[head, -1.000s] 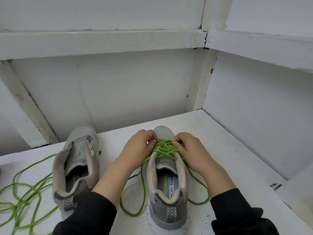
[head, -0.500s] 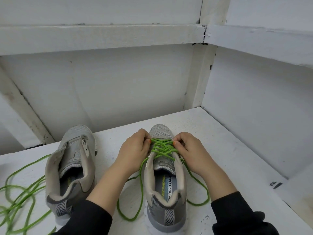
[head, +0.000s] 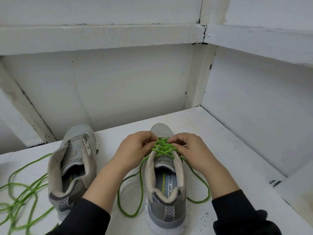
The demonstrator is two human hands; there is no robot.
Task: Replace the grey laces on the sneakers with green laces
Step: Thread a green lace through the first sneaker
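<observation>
lacing is the thing to watch here: the green lace (head: pixel 163 148) crosses several times over the toe-end eyelets of the sneaker on the right (head: pixel 166 189), which stands on the white shelf (head: pixel 228 158) with its heel toward the person. compared with a second ago the crossings look more bunched and drawn together, and both hands have closed in over them. half a second ago the top crossing showed between the fingertips; now they nearly meet above it.

the left hand (head: pixel 133 150) has its fingers curled in at the left eyelet row and appears to pinch a strand of the lace there. the right hand (head: pixel 191 150) does the same on the right row, thumb and fingers tucked against the crossings. exactly which strand each one holds is hidden under the fingertips.

the lace's two free ends trail back on either side of the shoe and lie slack in long loops on the shelf, much as before. my reading is that the lower rows are being snugged up, with the upper eyelets not yet threaded.

further left, the other sneaker (head: pixel 74 167) stands unlaced with its tongue open, and a second green lace (head: pixel 22 192) lies tangled beside it. no grey lace is in view.
</observation>
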